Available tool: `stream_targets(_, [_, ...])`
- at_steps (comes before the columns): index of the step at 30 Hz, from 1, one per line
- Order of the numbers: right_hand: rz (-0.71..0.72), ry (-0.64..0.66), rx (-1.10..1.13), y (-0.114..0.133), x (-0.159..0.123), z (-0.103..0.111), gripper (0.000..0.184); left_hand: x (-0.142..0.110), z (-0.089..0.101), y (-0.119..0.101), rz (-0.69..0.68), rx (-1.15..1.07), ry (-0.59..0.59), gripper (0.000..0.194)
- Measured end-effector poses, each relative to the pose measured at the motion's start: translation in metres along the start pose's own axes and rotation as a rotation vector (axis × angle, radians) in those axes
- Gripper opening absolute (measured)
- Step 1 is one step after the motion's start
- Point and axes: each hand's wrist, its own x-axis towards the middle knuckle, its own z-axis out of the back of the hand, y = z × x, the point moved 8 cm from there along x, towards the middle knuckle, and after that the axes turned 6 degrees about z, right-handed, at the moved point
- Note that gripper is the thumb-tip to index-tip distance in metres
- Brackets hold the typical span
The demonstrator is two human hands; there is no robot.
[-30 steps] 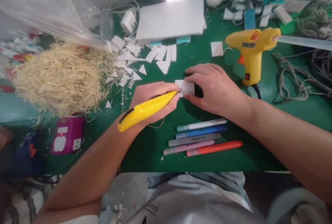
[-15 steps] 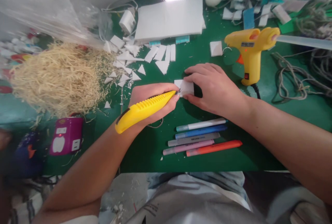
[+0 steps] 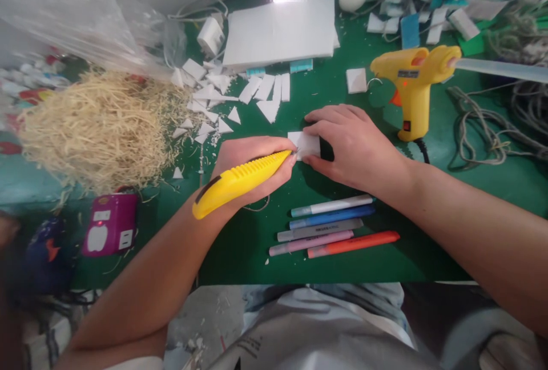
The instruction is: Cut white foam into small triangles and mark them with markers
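Observation:
My left hand [image 3: 257,167] is closed around a yellow utility knife [image 3: 244,181]. Its tip meets a small white foam piece [image 3: 309,146] lying on the green table [image 3: 252,256]. On the other side, my right hand [image 3: 346,139] grips the edges of that piece between thumb and fingers. Part of the foam lies hidden under the right fingers. Several markers [image 3: 331,205] in white, blue, grey, pink and orange lie just below my hands. Cut white foam scraps [image 3: 268,109] are scattered beyond my left hand.
A yellow glue gun [image 3: 413,81] with a long glue stick stands at the right, near tangled grey cord [image 3: 479,130]. Straw-like shreds [image 3: 98,130] and a magenta box with sockets [image 3: 110,224] sit at the left. White foam sheets [image 3: 278,33] lie at the back.
The knife handle tilts very slightly while its tip stays on the foam piece. Both hands otherwise keep their places, and the view shifts a little.

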Motion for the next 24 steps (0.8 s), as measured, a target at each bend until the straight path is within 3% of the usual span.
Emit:
stream_targets(10, [-0.012,0.014,-0.001,0.0002,0.0007,0.0005,0.025,-0.0027,0.0024,0.003,0.057,0.104,0.054,0.016])
stream_targets(24, [-0.003,0.01,0.007,0.0001,0.0002,-0.0004,0.025,-0.0076,0.0036,0.0065,0.086,-0.036,-0.058,0.013])
